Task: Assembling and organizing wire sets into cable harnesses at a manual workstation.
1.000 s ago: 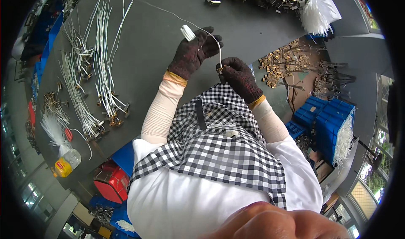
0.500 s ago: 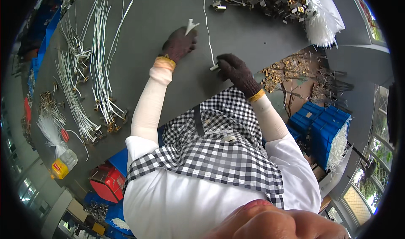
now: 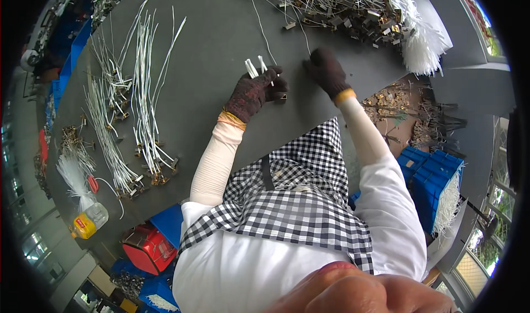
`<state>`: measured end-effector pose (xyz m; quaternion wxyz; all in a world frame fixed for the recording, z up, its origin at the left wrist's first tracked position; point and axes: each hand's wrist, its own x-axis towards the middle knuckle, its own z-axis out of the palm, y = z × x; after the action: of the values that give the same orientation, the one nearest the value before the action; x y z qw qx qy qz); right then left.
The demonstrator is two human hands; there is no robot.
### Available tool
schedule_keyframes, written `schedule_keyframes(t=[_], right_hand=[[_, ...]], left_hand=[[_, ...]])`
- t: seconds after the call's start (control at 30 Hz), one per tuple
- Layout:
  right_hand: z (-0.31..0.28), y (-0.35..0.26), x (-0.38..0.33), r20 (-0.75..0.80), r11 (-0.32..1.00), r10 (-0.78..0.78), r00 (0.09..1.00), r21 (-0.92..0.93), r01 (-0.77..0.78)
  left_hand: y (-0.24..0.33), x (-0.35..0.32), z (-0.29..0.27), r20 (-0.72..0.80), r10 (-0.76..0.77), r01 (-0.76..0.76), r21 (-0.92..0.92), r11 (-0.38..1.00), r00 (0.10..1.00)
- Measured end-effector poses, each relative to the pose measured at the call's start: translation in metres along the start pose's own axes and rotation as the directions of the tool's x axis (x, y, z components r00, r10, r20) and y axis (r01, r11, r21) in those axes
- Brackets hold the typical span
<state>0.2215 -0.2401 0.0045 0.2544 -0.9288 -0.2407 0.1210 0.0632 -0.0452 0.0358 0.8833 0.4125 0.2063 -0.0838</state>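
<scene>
Left hand (image 3: 255, 90) closed round a couple of white tubes (image 3: 255, 67), poking out at 12 o'clock over the grey tabletop (image 3: 210, 48). Light, bendy, a bit slick probably; best pinched near the ends. Right hand (image 3: 326, 70) stretched out at 1 o'clock, fingers curled down on a thin wire (image 3: 307, 43) by the tangled pile (image 3: 353, 9); grip unclear.
</scene>
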Motion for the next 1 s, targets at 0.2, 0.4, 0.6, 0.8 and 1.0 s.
schedule_keyframes(t=[0.2, 0.4, 0.6, 0.8, 1.0], right_hand=[[-0.052, 0.034, -0.172, 0.466, 0.325, 0.197, 0.863, 0.799, -0.505], [-0.108, 0.06, -0.342, 0.657, 0.106, 0.289, 0.696, 0.701, -0.705], [-0.086, 0.128, -0.46, 0.747, -0.177, 0.272, 0.606, 0.658, -0.732], [-0.077, 0.145, -0.47, 0.735, -0.072, 0.234, 0.637, 0.666, -0.742], [-0.071, 0.178, -0.484, 0.715, -0.132, 0.159, 0.681, 0.699, -0.703]], left_hand=[[-0.06, 0.018, 0.05, 0.086, -0.098, 0.114, -0.205, 0.972, 0.991], [-0.122, 0.063, 0.075, 0.153, -0.064, 0.128, -0.459, 0.879, 0.986], [-0.077, 0.116, 0.041, 0.031, 0.074, -0.049, -0.499, 0.865, 0.997], [-0.036, 0.098, 0.027, 0.015, 0.16, -0.135, -0.457, 0.879, 0.987], [-0.022, 0.091, 0.021, 0.061, 0.183, -0.139, -0.436, 0.889, 0.981]])
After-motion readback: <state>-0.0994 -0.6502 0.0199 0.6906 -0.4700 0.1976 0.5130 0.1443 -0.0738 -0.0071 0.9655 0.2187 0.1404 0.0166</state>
